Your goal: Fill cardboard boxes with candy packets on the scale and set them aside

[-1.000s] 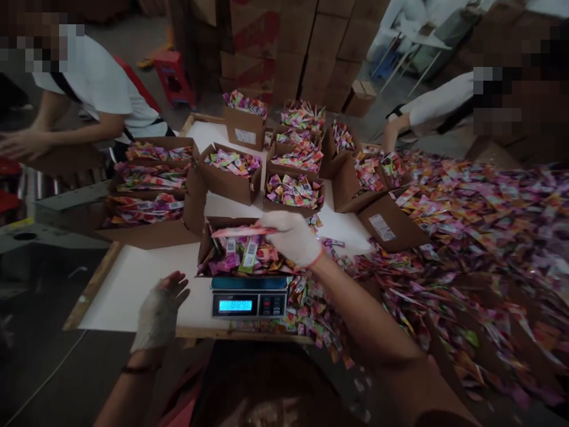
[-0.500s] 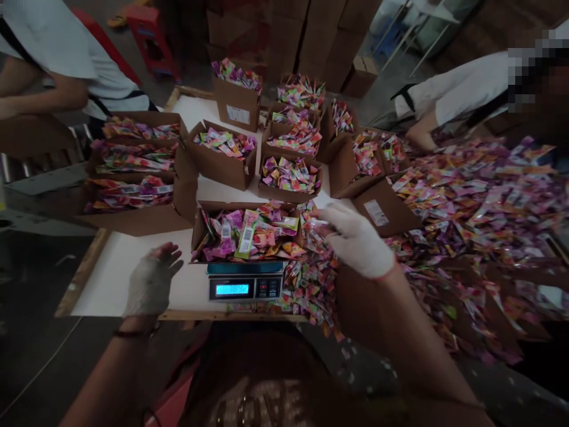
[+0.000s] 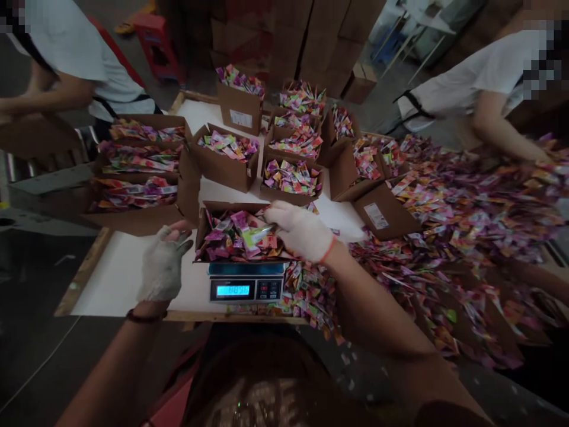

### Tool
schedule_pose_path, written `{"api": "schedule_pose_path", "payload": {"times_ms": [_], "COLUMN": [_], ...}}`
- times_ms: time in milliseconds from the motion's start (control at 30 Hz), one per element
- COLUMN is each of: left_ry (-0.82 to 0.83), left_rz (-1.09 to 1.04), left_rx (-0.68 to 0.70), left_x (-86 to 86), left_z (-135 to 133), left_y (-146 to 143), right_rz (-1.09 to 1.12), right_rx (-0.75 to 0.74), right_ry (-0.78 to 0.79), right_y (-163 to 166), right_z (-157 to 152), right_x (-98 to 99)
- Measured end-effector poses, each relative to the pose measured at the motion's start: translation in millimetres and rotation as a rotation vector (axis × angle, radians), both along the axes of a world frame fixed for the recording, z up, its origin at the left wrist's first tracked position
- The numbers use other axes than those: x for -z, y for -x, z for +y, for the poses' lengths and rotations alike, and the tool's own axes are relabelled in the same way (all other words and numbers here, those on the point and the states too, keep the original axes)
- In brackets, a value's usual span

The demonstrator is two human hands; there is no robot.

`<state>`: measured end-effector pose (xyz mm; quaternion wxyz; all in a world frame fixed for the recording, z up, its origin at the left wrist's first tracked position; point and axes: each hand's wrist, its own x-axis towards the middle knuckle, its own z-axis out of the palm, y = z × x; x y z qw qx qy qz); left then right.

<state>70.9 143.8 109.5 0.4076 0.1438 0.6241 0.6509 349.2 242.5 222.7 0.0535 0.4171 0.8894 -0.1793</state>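
Note:
An open cardboard box full of coloured sachets stands on a small digital scale with a lit blue display. My right hand, in a white glove, hovers over the box's right half, fingers closed on a sachet. My left hand, also gloved, rests just left of the box with fingers apart and slightly curled, holding nothing.
Several more filled boxes stand behind the scale, and a large divided box sits on the left. A big heap of loose sachets covers the right side. One person stands far left, another person's arm reaches in at right.
My right hand went right to the loose heap, then came back over the box holding a sachet. My left hand moved closer to the box's left side.

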Motion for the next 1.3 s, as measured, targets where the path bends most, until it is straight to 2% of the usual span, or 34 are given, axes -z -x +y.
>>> {"api": "schedule_pose_path", "payload": {"times_ms": [133,200,267,333,400,567,633,700,800,967,1100,1200,1300], "left_ry": [0.111,0.160,0.213,0.246,0.235,0.204,0.186,0.174,0.191,0.250,0.273,0.267,0.244], "left_rz": [-0.050,-0.061,-0.077,-0.096,-0.097,-0.086,-0.075,-0.060,-0.065,-0.108,-0.080,-0.057,-0.044], "left_rx": [-0.085,-0.087,-0.110,-0.133,-0.130,-0.086,-0.061,-0.042,-0.059,-0.130,-0.103,-0.077,-0.062], "left_x": [11.2,18.0,24.1,27.0,25.7,16.0,15.7,17.9,22.1,24.7,26.1,26.2,22.0], "left_z": [-26.1,-37.5,-45.8,-49.9,-49.8,-40.8,-39.3,-40.5,-45.5,-51.5,-50.2,-45.2,-38.3], "left_y": [15.4,24.0,29.7,31.0,27.9,14.1,11.5,11.6,14.7,20.1,22.8,22.8,21.0], "right_rz": [-0.036,-0.111,-0.105,-0.021,0.025,-0.230,-0.279,-0.254,-0.128,0.116,0.113,-0.069,-0.231], "right_rx": [0.209,0.280,0.300,0.265,0.198,0.096,0.078,0.092,0.190,0.353,0.459,0.551,0.589], "right_ry": [0.003,0.012,0.000,-0.043,-0.077,0.048,0.091,0.106,0.077,-0.009,0.004,0.070,0.110], "right_y": [-81.2,-111.2,-120.5,-105.8,-72.3,17.8,31.9,28.5,-5.0,-105.8,-172.3,-186.8,-179.7], "right_z": [-16.1,-21.5,-24.3,-24.6,-22.6,-12.5,-9.8,-9.5,-13.8,-33.8,-52.1,-56.6,-54.4], "right_x": [-18.0,-15.0,-6.6,3.2,11.2,18.2,16.1,11.1,-0.7,-21.2,-30.6,-29.1,-22.7]}}
